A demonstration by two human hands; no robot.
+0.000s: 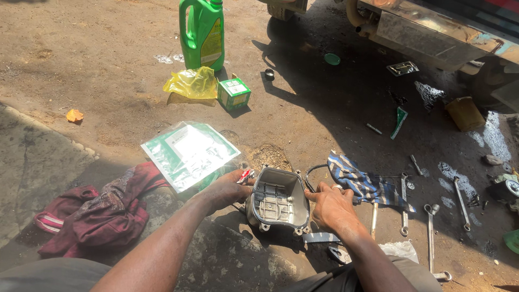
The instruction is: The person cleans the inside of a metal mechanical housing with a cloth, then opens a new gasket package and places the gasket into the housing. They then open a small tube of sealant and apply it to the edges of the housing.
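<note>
A grey cast-metal engine cover (278, 201) lies open side up on the ground between my hands. My left hand (230, 189) rests on its left edge and pinches a small red and white tube (246, 175). On the cover's right rim sits my right hand (332, 208), fingers pressing there. A black rubber gasket loop (312, 174) curves out from the cover's upper right edge, near my right fingers.
A striped blue cloth (362, 183), several spanners (430, 230) and a flat blade (320, 237) lie to the right. A green and white packet (189, 154) and maroon rags (100, 213) lie left. Farther off stand a green jug (203, 33), yellow bag (193, 83) and small green box (234, 93). A vehicle's underside (432, 32) is top right.
</note>
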